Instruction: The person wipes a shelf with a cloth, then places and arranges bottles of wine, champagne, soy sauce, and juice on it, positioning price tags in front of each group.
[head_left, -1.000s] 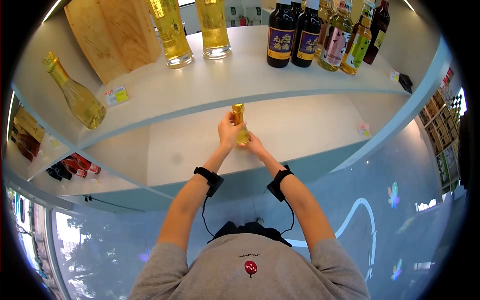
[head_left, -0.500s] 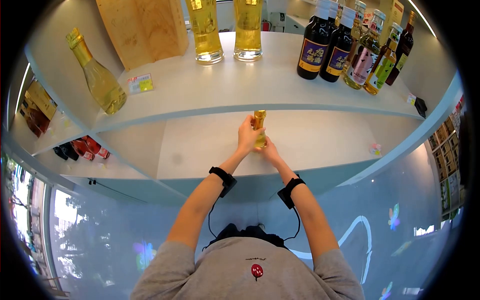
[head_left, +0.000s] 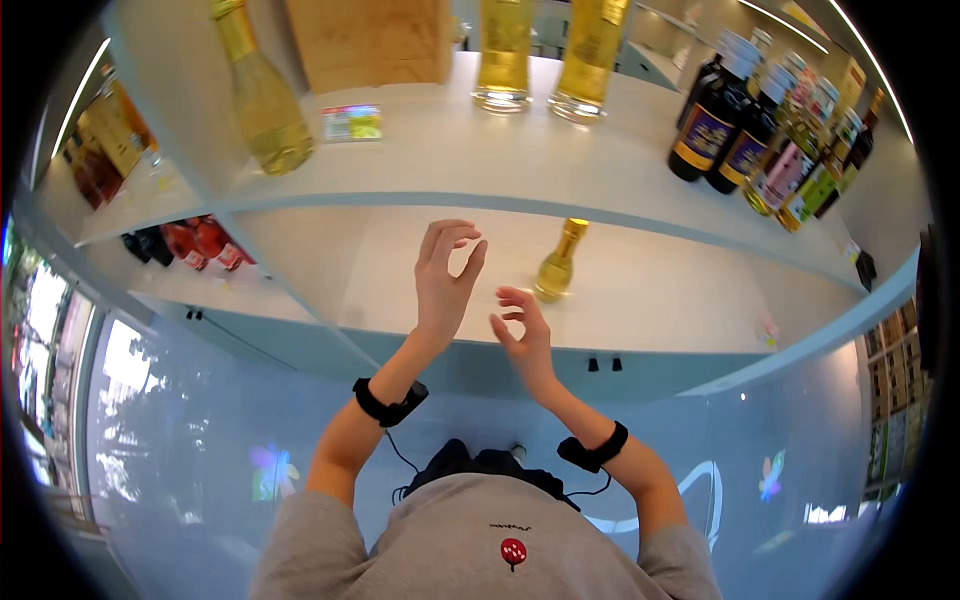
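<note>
Two bare hands are open and empty. The thumb and index finger of my left hand [head_left: 443,290] form a wide, curved C with a clear gap between the tips. The fingers of my right hand [head_left: 528,340] are loosely curled, the thumb parted from them, and grip nothing.

The small clear glass bottle with gold neck foil and pale yellow contents [head_left: 555,273] stands on the white lower shelf [head_left: 400,275], just beyond my right fingertips and slightly to their right; I cannot tell whether they touch it. My left hand is apart from it.

Each forearm carries a black strap, the left strap [head_left: 388,404] and the right strap [head_left: 594,449], each with a cable.

The white upper shelf [head_left: 430,160] supports, from left to right:
- a large clear glass bottle with gold neck foil [head_left: 268,115];
- a small printed price card [head_left: 352,122];
- a light wooden box [head_left: 370,45];
- two tall clear vessels of yellow liquid [head_left: 503,55];
- dark glass bottles with purple and orange labels [head_left: 705,130];
- bottles with pink and green labels [head_left: 785,175].
</note>
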